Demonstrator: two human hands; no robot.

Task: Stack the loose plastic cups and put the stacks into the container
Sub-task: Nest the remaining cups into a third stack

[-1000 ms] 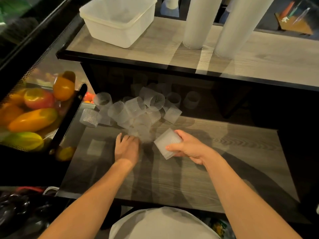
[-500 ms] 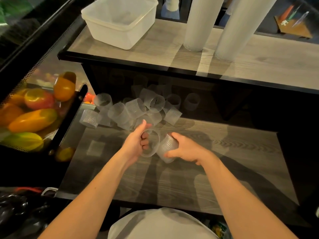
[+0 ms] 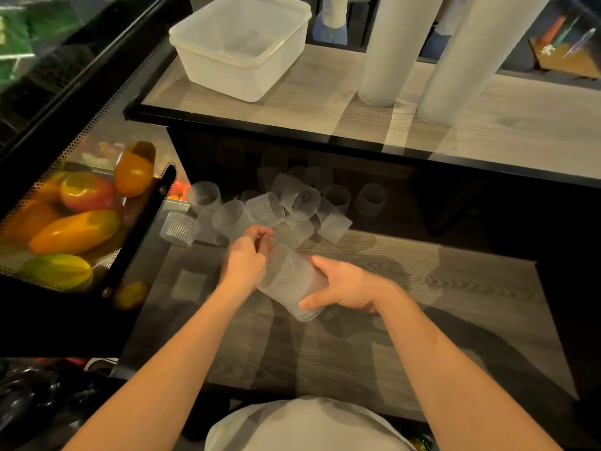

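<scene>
Head view: a short stack of ribbed clear cups (image 3: pixel 290 281) is held tilted near the centre of the frame, above the lower wooden shelf (image 3: pixel 406 288). It is clasped by the right hand (image 3: pixel 344 283), fingers wrapped along its right wall with the thumb under the lower end; the left hand (image 3: pixel 247 258) is closed at the stack's upper left rim (whether it pinches the rim or only presses it cannot be told, owing to blur). The cups are judged light, thin, springy and rather slippery, so they are best gripped around the ribbed wall, not squeezed hard. The loose cups (image 3: pixel 266 209) are heaped just beyond the fingers; the white container (image 3: pixel 240 47) stands empty at upper left.
</scene>
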